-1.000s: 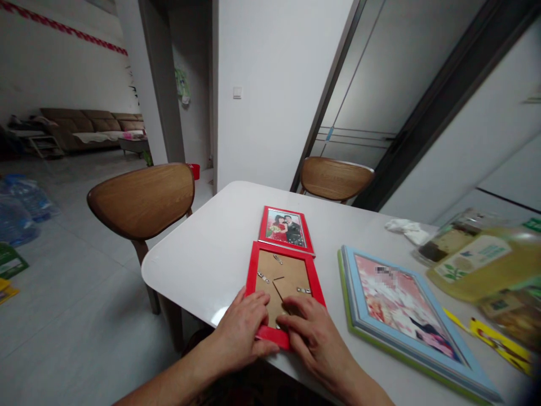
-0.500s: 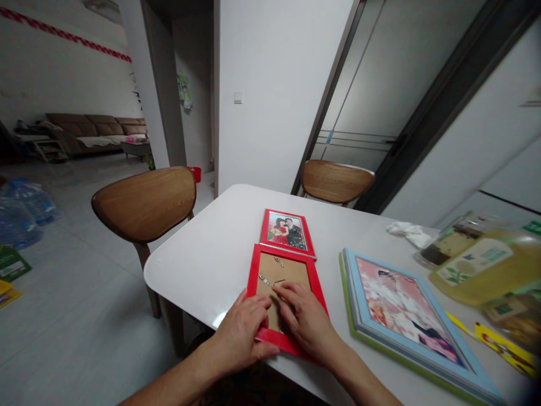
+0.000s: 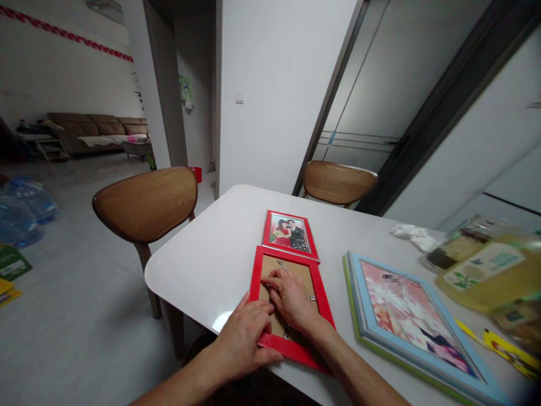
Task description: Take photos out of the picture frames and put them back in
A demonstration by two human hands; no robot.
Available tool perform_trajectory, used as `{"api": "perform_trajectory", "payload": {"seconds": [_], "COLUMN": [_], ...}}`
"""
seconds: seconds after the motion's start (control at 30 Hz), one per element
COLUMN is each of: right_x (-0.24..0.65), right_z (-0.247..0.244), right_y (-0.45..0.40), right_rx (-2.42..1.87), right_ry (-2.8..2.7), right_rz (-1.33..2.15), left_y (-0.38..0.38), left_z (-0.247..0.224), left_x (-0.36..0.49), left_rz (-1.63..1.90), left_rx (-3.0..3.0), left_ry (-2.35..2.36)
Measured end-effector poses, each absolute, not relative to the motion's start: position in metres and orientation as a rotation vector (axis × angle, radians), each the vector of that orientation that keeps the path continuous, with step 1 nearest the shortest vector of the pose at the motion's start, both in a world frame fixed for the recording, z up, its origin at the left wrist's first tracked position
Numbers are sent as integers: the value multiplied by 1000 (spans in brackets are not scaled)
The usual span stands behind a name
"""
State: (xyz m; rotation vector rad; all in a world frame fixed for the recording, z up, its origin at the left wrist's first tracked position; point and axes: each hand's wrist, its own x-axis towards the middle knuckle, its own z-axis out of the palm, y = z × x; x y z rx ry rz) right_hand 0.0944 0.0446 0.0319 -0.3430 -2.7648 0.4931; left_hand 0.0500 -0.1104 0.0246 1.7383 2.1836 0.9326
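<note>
A red picture frame [image 3: 298,352] lies face down at the table's near edge, its brown backing board [image 3: 302,273] facing up. Small metal clips sit around the board: a top clip [image 3: 282,264], a right clip [image 3: 313,298] and a bottom clip [image 3: 286,334]. My left hand [image 3: 243,332] grips the frame's lower left corner, thumb at the bottom rail and fingers over the left side. Bent over the board, my right hand [image 3: 292,299] has its fingertips pressed together at the left inner edge, on a clip they mostly cover.
Touching the far end of the frame is another red frame [image 3: 311,239], photo up. To the right lie stacked frames, a blue one [image 3: 359,287] on top. Beyond them are a crumpled tissue [image 3: 416,235], a yellow bottle [image 3: 486,276] and a yellow packet [image 3: 509,352]. Wooden chairs [image 3: 147,206] flank the white table [image 3: 203,254].
My right hand has moved up and left across the backing board to the left edge clip, uncovering the right and bottom clips. My left hand keeps its hold on the corner.
</note>
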Motion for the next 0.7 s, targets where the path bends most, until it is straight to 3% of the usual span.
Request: {"api": "perform_trajectory", "payload": {"seconds": [0.4, 0.7], "right_x": [60, 65], "right_z": [27, 35], "right_y": [99, 99], "right_rx": [-1016, -902], "right_ry": [-2577, -2386], "right_rz": [448, 686], "left_y": [-112, -108], "left_z": [28, 23], "left_x": [51, 63], "left_rz": [908, 959], "left_rx": [1729, 1643], "left_ry": [2195, 2266]}}
